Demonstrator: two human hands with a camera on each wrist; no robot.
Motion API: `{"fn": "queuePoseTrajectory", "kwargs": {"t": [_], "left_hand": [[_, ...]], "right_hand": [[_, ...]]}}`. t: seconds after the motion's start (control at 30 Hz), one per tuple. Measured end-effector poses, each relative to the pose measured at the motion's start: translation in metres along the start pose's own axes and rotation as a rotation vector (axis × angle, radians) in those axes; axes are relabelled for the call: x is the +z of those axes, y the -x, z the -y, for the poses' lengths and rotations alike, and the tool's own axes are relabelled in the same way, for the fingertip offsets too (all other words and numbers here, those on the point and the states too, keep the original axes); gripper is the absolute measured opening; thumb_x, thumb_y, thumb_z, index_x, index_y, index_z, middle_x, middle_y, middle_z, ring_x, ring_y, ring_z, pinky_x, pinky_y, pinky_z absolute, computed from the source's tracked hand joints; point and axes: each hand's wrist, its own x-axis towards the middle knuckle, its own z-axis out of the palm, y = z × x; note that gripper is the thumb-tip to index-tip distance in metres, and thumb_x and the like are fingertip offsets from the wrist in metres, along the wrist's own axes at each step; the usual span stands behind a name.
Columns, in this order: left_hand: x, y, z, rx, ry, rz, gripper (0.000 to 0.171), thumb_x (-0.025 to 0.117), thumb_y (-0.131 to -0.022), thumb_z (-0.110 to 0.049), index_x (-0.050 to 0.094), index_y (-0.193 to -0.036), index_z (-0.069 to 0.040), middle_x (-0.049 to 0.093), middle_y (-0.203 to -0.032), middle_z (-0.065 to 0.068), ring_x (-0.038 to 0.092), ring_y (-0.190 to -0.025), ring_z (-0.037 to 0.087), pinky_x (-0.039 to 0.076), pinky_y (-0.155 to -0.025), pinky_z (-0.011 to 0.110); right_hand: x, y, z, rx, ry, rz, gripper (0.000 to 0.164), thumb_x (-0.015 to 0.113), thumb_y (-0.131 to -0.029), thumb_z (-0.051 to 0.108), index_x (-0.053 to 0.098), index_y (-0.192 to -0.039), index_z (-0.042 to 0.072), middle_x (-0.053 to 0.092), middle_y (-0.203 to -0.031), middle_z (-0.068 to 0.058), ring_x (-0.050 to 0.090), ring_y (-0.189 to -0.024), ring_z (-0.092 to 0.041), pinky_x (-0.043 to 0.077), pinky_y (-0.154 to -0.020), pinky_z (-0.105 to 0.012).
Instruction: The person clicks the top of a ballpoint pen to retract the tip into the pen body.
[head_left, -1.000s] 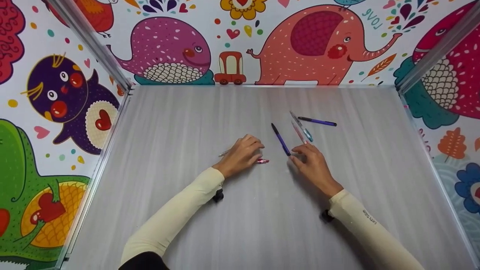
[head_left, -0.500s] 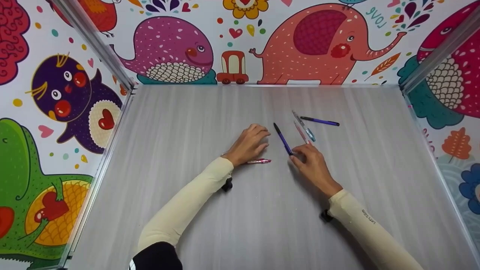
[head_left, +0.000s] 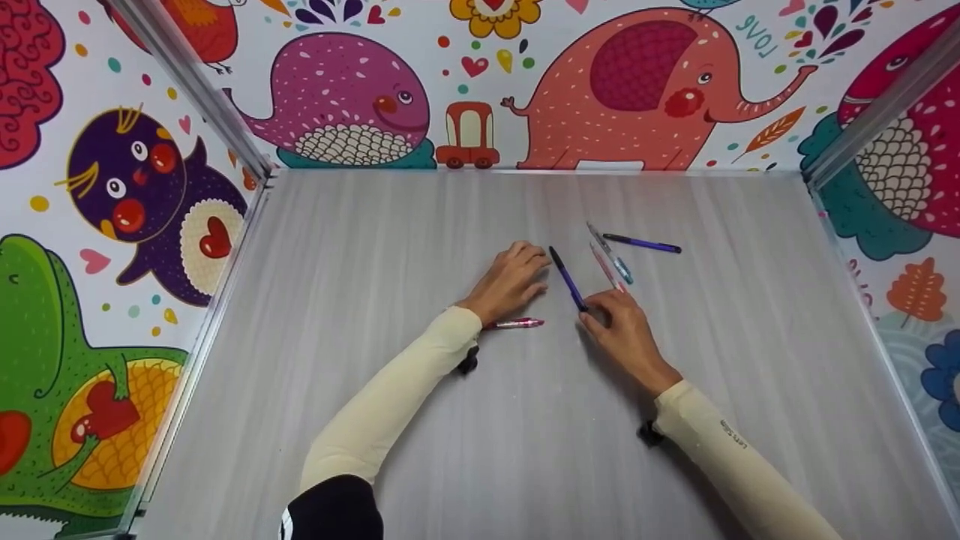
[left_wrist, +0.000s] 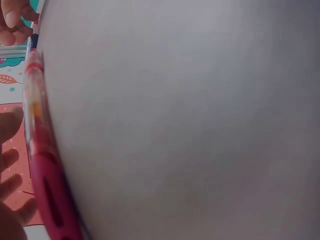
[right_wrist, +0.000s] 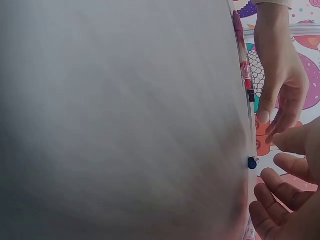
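Note:
My left hand (head_left: 511, 281) reaches across the table with its fingers loosely bent and nothing in them, fingertips close to the black end of a blue pen (head_left: 568, 279). At that pen's other end is my right hand (head_left: 626, 330), thumb and fingers spread apart in the right wrist view, the pen's round blue end (right_wrist: 252, 163) lying on the table in front of them. Under my left wrist lies a pink pen with a clear barrel (head_left: 517, 323), partly covered by the wrist; it looms large in the left wrist view, where the pink pen's grip (left_wrist: 52, 195) shows.
Beyond my right hand lie a pale red pen (head_left: 606, 266), a clear pen with a teal end (head_left: 613, 255) and a second blue pen (head_left: 643, 243). The grey table (head_left: 375, 225) ends at walls printed with cartoon animals, with metal rails (head_left: 202, 330) along the sides.
My left hand has moved forward and right, off the pink pen and toward the blue pen's black end, uncovering more of the pink pen. My right hand has stayed nearly still.

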Motion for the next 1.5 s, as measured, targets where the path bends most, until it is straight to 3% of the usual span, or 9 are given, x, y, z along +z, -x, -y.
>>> {"fn": "queuePoseTrajectory", "kwargs": {"t": [0.23,0.53,0.8,1.07,1.2,1.5], "left_hand": [[0.002,-0.007,0.001,-0.014,-0.051,0.039,0.038,0.07,-0.111,-0.027,0.068,-0.146,-0.011,0.062,-0.152,0.009,0.052,-0.144,0.029,0.048,-0.117,0.049],[0.003,-0.011,0.002,-0.006,-0.091,0.077,0.039,0.067,-0.112,-0.029,0.066,-0.149,-0.014,0.06,-0.154,0.007,0.05,-0.144,0.028,0.048,-0.117,0.051],[0.006,-0.018,0.0,0.021,-0.194,0.095,0.037,0.06,-0.116,-0.028,0.067,-0.151,-0.019,0.06,-0.157,0.002,0.048,-0.147,0.026,0.045,-0.12,0.05],[0.01,-0.031,-0.002,0.09,-0.26,0.112,0.036,0.054,-0.118,-0.021,0.066,-0.152,-0.021,0.06,-0.156,0.002,0.05,-0.145,0.026,0.046,-0.119,0.051],[0.011,-0.035,0.002,0.081,-0.231,0.114,0.035,0.054,-0.118,-0.019,0.067,-0.15,-0.021,0.062,-0.154,0.001,0.051,-0.143,0.025,0.047,-0.118,0.05],[0.015,-0.036,0.013,0.029,-0.055,0.095,0.028,0.063,-0.114,-0.024,0.076,-0.138,-0.019,0.068,-0.142,-0.002,0.054,-0.136,0.022,0.047,-0.113,0.047]], "right_hand": [[-0.001,-0.001,-0.001,-0.007,0.001,-0.006,0.02,0.083,-0.098,0.003,0.077,-0.117,-0.002,0.073,-0.118,-0.017,0.064,-0.114,-0.034,0.053,-0.103,-0.052],[0.003,0.002,-0.003,0.012,0.024,-0.017,0.02,0.084,-0.097,0.005,0.078,-0.115,-0.002,0.073,-0.118,-0.016,0.059,-0.113,-0.034,0.051,-0.098,-0.05],[0.004,0.001,-0.003,0.026,0.017,-0.007,0.022,0.084,-0.097,0.004,0.077,-0.118,-0.003,0.072,-0.121,-0.017,0.059,-0.116,-0.035,0.053,-0.101,-0.052],[0.006,-0.001,-0.005,0.036,0.045,-0.043,0.027,0.084,-0.098,0.005,0.076,-0.122,-0.004,0.073,-0.121,-0.019,0.062,-0.117,-0.037,0.052,-0.104,-0.055],[0.009,-0.003,-0.006,0.049,0.058,-0.06,0.025,0.084,-0.097,0.005,0.076,-0.119,-0.003,0.072,-0.118,-0.018,0.062,-0.113,-0.036,0.053,-0.1,-0.053],[0.018,-0.009,-0.007,0.045,0.125,-0.104,0.02,0.087,-0.093,0.006,0.076,-0.108,-0.003,0.069,-0.108,-0.018,0.061,-0.106,-0.036,0.051,-0.092,-0.05]]}}
